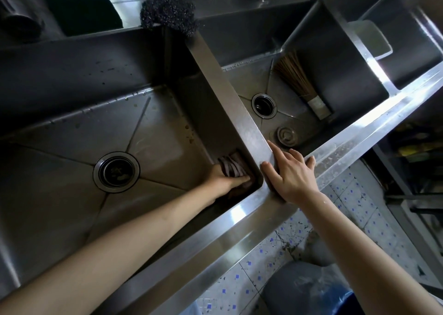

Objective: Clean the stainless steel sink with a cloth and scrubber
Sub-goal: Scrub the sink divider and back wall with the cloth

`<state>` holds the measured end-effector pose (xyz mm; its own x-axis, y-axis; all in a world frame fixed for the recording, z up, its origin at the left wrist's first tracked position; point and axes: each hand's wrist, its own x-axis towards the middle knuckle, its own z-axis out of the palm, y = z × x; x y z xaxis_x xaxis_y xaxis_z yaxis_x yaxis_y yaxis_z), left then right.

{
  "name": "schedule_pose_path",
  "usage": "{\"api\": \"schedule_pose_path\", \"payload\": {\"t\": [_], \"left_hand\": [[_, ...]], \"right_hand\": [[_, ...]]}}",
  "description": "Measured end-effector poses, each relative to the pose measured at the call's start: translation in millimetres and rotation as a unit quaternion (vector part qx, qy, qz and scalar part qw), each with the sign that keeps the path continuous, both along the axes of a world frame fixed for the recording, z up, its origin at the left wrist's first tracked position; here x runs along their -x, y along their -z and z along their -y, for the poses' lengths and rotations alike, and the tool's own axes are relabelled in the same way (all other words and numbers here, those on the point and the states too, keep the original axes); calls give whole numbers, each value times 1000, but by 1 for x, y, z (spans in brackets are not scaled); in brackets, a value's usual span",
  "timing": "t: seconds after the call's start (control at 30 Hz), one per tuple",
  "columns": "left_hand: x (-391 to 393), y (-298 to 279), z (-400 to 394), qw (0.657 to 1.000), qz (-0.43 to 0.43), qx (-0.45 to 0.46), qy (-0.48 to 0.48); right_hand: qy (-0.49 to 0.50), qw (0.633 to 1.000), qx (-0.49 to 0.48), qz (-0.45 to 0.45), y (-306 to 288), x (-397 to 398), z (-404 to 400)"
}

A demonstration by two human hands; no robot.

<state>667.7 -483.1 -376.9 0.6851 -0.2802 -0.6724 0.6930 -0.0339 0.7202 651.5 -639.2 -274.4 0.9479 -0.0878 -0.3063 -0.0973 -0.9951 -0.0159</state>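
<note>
left hand (224,179) down in the near right corner of the sink (72,132), fingers clamped on a striped cloth (231,167). right hand (291,173) flat on the rim, fingers spread. scrubber (167,11) sits on the divider's far end.

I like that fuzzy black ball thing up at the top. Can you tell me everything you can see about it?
That is the scrubber, a dark, almost black wad of tangled wiry strands, like steel wool, with tiny glints in it. It is rounded and lumpy, not squashed. It sits at the far end of the metal divider between the two basins, partly hanging over the edges. Something pale shows just under its lower edge; what it is cannot be told. Neither hand touches it.
</note>
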Motion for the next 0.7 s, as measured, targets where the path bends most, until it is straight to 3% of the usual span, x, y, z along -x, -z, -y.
{"api": "schedule_pose_path", "payload": {"t": [0.27, 0.7], "left_hand": [[2, 14, -1, 995, 58, -83, 26], [0, 6, -4, 990, 135, -37, -28]], "right_hand": [[7, 1000, -22, -7, -6, -7, -3], [-17, 999, -37, -9, -4, -45, -19]]}}
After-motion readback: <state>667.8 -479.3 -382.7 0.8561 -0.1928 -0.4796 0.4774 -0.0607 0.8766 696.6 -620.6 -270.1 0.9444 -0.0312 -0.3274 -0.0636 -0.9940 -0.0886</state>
